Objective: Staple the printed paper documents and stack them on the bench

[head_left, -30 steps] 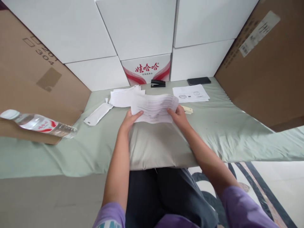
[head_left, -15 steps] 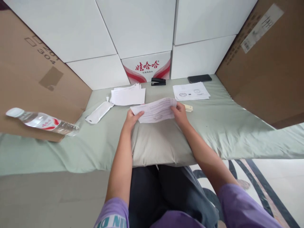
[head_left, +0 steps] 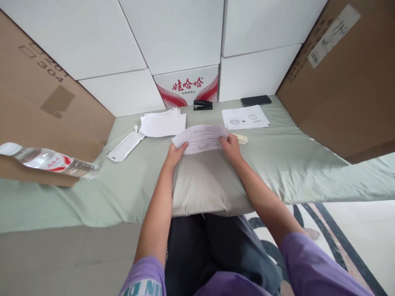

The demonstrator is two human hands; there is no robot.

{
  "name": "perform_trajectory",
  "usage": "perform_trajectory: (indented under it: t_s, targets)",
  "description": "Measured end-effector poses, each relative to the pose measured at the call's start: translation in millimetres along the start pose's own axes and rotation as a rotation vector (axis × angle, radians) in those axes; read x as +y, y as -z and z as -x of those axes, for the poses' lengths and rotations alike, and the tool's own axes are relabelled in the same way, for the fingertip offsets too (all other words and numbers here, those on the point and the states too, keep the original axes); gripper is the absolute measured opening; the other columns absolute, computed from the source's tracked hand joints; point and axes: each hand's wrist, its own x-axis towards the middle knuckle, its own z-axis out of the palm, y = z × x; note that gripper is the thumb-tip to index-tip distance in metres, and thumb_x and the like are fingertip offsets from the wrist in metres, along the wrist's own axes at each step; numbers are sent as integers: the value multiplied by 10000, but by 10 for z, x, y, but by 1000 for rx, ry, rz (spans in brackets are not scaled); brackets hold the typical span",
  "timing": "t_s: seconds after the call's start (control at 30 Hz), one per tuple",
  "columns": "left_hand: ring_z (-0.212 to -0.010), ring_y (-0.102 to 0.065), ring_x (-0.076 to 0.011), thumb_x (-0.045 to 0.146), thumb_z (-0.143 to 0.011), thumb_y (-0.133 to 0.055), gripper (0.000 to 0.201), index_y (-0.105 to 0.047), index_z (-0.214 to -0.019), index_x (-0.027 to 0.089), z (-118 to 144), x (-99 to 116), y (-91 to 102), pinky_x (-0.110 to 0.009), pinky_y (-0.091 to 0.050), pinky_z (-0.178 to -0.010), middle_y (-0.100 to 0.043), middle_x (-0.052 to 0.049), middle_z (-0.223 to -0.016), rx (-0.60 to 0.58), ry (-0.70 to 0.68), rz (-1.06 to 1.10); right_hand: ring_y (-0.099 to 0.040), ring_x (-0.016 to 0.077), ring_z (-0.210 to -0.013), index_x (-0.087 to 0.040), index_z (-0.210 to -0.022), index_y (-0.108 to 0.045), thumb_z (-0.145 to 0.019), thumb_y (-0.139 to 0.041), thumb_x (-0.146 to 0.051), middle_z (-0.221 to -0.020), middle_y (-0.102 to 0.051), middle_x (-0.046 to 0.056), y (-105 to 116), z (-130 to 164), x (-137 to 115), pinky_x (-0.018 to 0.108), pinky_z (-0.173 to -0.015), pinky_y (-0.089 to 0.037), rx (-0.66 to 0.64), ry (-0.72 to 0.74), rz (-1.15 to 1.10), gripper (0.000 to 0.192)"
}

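Observation:
A printed sheet of paper [head_left: 202, 139] is stretched between both hands above the green cloth; whether it is one sheet or more I cannot tell. My left hand [head_left: 176, 153] pinches its left end, thumb on top. At the right end, my right hand [head_left: 231, 148] grips it the same way. Just beyond my right fingers lies a cream-coloured object [head_left: 241, 139], partly hidden. Behind the held paper are a pile of white papers [head_left: 163, 125], a black stapler [head_left: 203, 105] and printed papers with round stamps [head_left: 245, 117].
A white pouch [head_left: 126, 146] lies to the left, near a water bottle [head_left: 58, 161] resting on its side. A black phone [head_left: 256, 100] sits at the back right. White boxes [head_left: 185, 37] wall off the back, with cardboard boxes [head_left: 24, 98] at both sides.
The paper's near edge has tipped up and its middle bows more, with the hands slightly closer together. The whole view has shifted a little; the other things lie as before.

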Motion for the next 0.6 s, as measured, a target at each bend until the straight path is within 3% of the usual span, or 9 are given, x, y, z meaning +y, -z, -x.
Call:
perform_trajectory:
  t_s: [0.07,0.13,0.27,0.33,0.47,0.6]
  targets:
    - [-1159,-691,-313,527,-741,-770,557,-741,-1095,98,-15,-38,30,-456,-501,-1089,-752,-162,-1181,74,54,-24,-630,203,-825,-200,-1014,-646,-849,-489,-398,-866,-691,32,58,-26,-31,337,-787,-495,82,16,-61,302]
    - [-1121,-705,-329,500,-735,-773,513,-749,-1044,92,-10,-47,69,-482,-525,-1054,-764,-161,-1141,73,140,-59,-667,195,-839,-210,-1121,-594,-874,-465,-385,-934,-717,53,142,-85,-21,341,-812,-510,210,20,-107,329]
    - [-1084,-720,-342,424,-693,-804,478,-751,-1034,93,31,-14,102,-502,-542,-1025,-768,-158,-1126,-46,264,-71,-689,187,-873,-207,-1054,-546,-877,-412,-304,-988,-726,82,338,-242,114,347,-867,-505,406,-17,1,242]
    - [-1072,-725,-341,396,-682,-810,461,-752,-1030,100,43,3,92,-500,-543,-1023,-770,-156,-1118,-82,299,-62,-678,195,-904,-203,-979,-565,-863,-422,-287,-963,-728,82,407,-296,185,345,-884,-486,386,-57,138,202]
    - [-1057,-731,-337,353,-663,-814,403,-760,-986,119,36,47,61,-479,-560,-1002,-778,-148,-1090,-142,376,-79,-632,204,-855,-206,-792,-601,-856,-460,-291,-859,-714,56,427,-322,233,334,-833,-448,213,-121,400,177]
    - [-1051,-730,-344,337,-646,-821,396,-762,-975,125,27,113,31,-477,-570,-986,-778,-149,-1086,-145,413,-78,-596,208,-812,-211,-764,-633,-811,-519,-247,-825,-713,37,378,-313,210,333,-779,-403,115,-183,577,128]
